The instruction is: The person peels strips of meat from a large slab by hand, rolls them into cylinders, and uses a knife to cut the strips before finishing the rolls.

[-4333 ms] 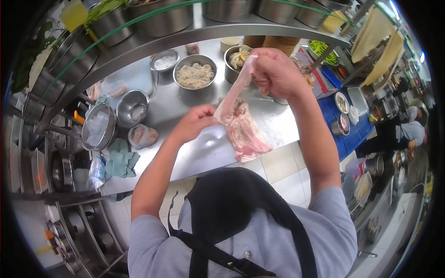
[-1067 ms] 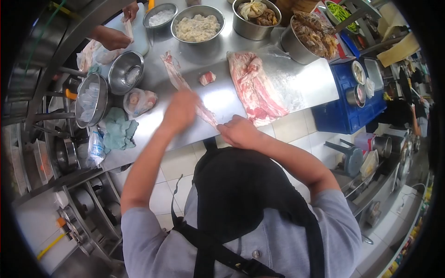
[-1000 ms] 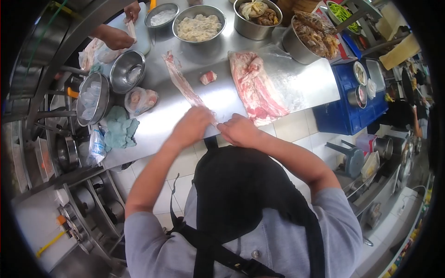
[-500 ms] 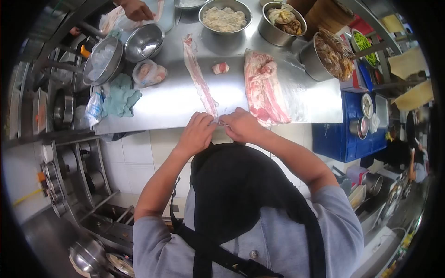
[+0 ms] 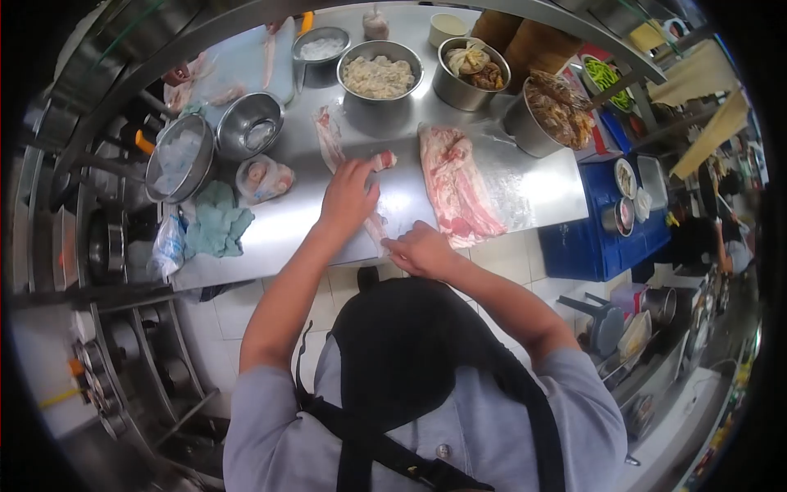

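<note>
A long, thin strip of pork belly (image 5: 327, 139) lies lengthwise on the steel table. My left hand (image 5: 351, 195) is over its middle and covers part of it, fingers stretched forward and thumb apart. Its fingertips are right at a small rolled piece of pork belly (image 5: 383, 161). At the table's front edge, my right hand (image 5: 420, 249) has its fingers curled, with thumb and forefinger pinching the near end of the strip. To the right lies a stack of pork belly slabs (image 5: 459, 184), partly on clear plastic film.
Steel bowls of pale chopped filling (image 5: 378, 77), wrapped food (image 5: 471, 70) and dark brown food (image 5: 553, 115) line the back. A green cloth (image 5: 217, 221), a bag of meat (image 5: 265, 179) and metal bowls (image 5: 250, 125) sit left. A blue box (image 5: 566, 246) stands right.
My left hand has moved forward from the strip's near end to the rolled piece. My right hand stays near the front edge. The camera view has shifted, showing more of the table's back.
</note>
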`<state>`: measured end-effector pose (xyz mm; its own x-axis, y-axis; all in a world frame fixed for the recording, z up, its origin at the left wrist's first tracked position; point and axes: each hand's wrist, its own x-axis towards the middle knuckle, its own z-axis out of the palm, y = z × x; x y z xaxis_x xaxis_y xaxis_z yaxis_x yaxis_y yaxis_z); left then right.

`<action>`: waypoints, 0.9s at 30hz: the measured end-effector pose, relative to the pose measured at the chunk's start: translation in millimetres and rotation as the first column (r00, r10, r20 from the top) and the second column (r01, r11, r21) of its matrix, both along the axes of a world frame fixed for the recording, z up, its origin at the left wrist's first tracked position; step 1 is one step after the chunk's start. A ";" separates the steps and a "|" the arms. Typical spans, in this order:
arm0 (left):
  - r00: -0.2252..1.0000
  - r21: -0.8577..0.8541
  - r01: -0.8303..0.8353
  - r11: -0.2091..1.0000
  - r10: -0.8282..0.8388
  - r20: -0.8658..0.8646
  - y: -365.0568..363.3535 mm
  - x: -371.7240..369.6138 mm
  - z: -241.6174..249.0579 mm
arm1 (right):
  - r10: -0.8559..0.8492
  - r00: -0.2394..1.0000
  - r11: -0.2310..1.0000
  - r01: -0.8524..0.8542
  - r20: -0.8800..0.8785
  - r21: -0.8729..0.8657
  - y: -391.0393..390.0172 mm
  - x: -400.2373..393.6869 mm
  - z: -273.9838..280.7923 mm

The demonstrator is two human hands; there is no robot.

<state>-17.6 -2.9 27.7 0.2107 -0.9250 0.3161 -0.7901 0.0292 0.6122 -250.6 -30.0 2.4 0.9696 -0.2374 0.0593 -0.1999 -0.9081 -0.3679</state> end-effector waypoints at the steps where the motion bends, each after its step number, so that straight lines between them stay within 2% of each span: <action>1: 1.000 -0.004 0.016 1.000 -0.016 -0.005 -14.5 0.3 -2.0 | -0.026 0.999 1.000 0.026 0.021 -0.012 2.9 -1.6 2.6; 3: 0.997 0.024 -0.010 1.000 0.012 -0.074 -38.9 3.6 -1.9 | -0.053 0.998 0.999 0.053 0.015 0.008 5.3 -5.3 1.0; 4: 0.998 0.015 -0.007 1.000 0.008 -0.065 -44.2 5.6 -0.8 | -0.066 0.998 0.997 0.066 0.014 0.035 6.7 -4.7 -1.1; 6: 0.999 0.127 0.016 0.992 -0.010 -0.049 -59.6 7.8 3.7 | -0.062 0.998 0.997 0.061 0.031 0.053 5.8 -4.6 -3.3; 7: 0.999 0.111 0.015 0.994 -0.010 -0.047 -64.6 7.5 5.4 | -0.055 0.998 0.995 0.052 0.034 0.084 2.9 -7.3 -3.0; 9: 0.991 0.390 0.082 0.917 -0.116 0.064 -73.8 8.0 4.6 | -0.027 0.998 0.996 0.022 0.059 0.087 -3.3 -7.5 -1.6; 13: 0.972 0.460 0.137 0.877 -0.209 0.110 -86.3 3.2 -21.3 | -0.038 0.994 0.994 0.027 0.105 0.102 -3.8 -6.6 2.3; 16: 0.950 0.394 0.126 0.910 -0.225 0.215 -93.3 6.4 -23.6 | -0.029 0.992 0.995 0.016 0.124 0.100 -7.6 -4.9 2.8; 18: 0.982 0.417 0.116 0.902 -0.169 0.090 -94.4 7.8 -14.6 | 0.007 0.982 0.989 -0.033 0.187 0.141 -11.4 -5.7 2.4; 19: 0.981 0.425 0.116 0.898 -0.171 0.094 -93.0 7.7 -1.7 | 0.004 0.981 0.988 -0.033 0.192 0.149 -14.0 -5.0 3.2; 20: 0.927 0.442 0.147 0.885 0.033 -0.374 -90.7 8.2 11.4 | 0.026 0.989 0.987 -0.049 0.149 0.153 -16.0 -4.4 3.6; 21: 0.633 0.443 0.179 0.878 0.242 -0.736 -89.3 9.7 17.0 | 0.048 0.993 0.985 -0.065 0.106 0.157 -17.3 -4.3 2.0; 22: 0.637 0.452 0.179 0.874 0.248 -0.730 -87.0 15.8 16.3 | 0.045 0.993 0.984 -0.063 0.112 0.166 -17.5 -4.2 0.7; 23: 0.334 0.328 0.322 0.888 0.218 -0.917 -83.7 25.7 18.4 | 0.036 0.994 0.983 -0.054 0.104 0.177 -18.3 -2.8 0.0; 24: -0.015 0.159 0.405 0.900 0.180 -0.984 -81.5 33.5 21.9 | 0.031 0.995 0.982 -0.049 0.098 0.185 -20.4 1.0 0.5; 25: -0.007 0.167 0.397 0.903 0.185 -0.983 -79.8 38.0 24.0 | 0.038 0.993 0.980 -0.058 0.108 0.189 -22.9 4.6 1.2; 27: -0.162 0.098 0.405 0.909 0.177 -0.971 -75.3 46.2 28.1 | 0.026 0.996 0.977 -0.042 0.082 0.210 -28.8 10.1 3.4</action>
